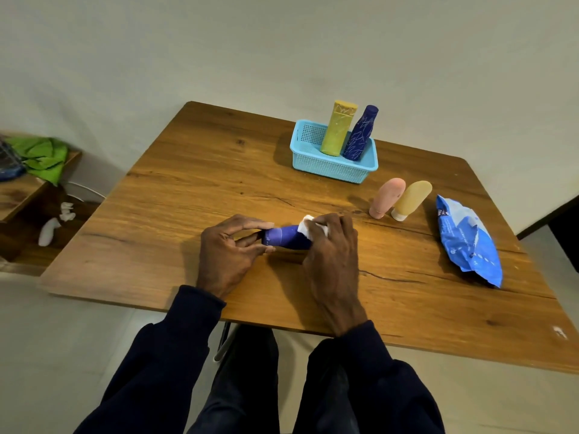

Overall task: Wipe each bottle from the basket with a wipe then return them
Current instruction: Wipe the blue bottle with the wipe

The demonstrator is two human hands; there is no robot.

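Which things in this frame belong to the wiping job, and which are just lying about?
Job: purple bottle, wipe, blue basket, tall yellow bottle, dark blue bottle, pink bottle, tan bottle, pack of wipes.
Lying about: green cloth on the side shelf, white scraps below it.

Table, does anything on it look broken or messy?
Nothing spilled. The table has a dark crack-like line in its wood near the right hand, and a white scuff at its near right edge. The wipes pack lies crumpled.
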